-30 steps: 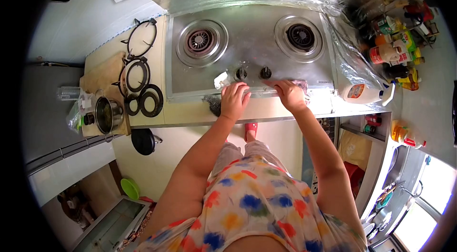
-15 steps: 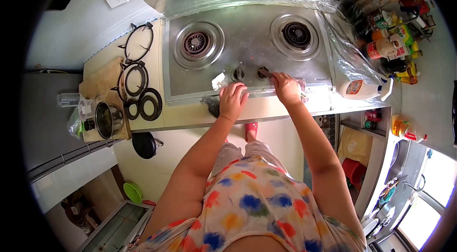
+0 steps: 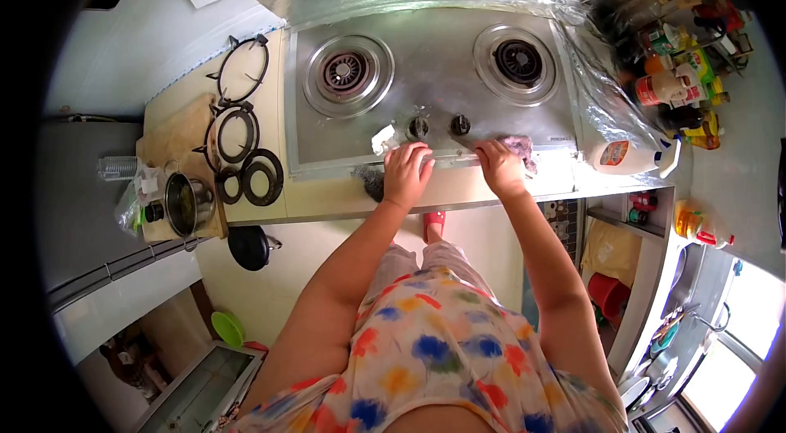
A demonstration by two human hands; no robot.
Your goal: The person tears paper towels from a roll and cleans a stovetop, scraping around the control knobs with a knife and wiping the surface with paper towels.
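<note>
My left hand (image 3: 408, 175) rests at the front edge of the steel gas stove (image 3: 426, 40), fingers stretched forward and the thumb apart. No held object shows in it. A crumpled white tissue (image 3: 383, 140) and a dark grey scouring pad (image 3: 370, 181) lie beside it. My right hand (image 3: 501, 169) is at the same edge, fingers bent and drawn together. What it grips, if anything, is hidden. A pinkish-grey cloth (image 3: 521, 148) lies just behind and right of it. Two black control knobs, the left one (image 3: 418, 128) and the right one (image 3: 461, 124), stand beyond my hands.
Black pan supports (image 3: 237, 134) and burner rings (image 3: 262, 178) lie on the left counter, near a pot (image 3: 188, 205) on a wooden board (image 3: 176, 134). A white spray bottle (image 3: 626, 156) lies at right, below shelved bottles (image 3: 663, 87). A black pan (image 3: 248, 249) is low at left.
My right hand has drawn back from the right knob to the stove's front edge. The thin brown piece seen at its fingertips no longer shows. My left hand has hardly moved.
</note>
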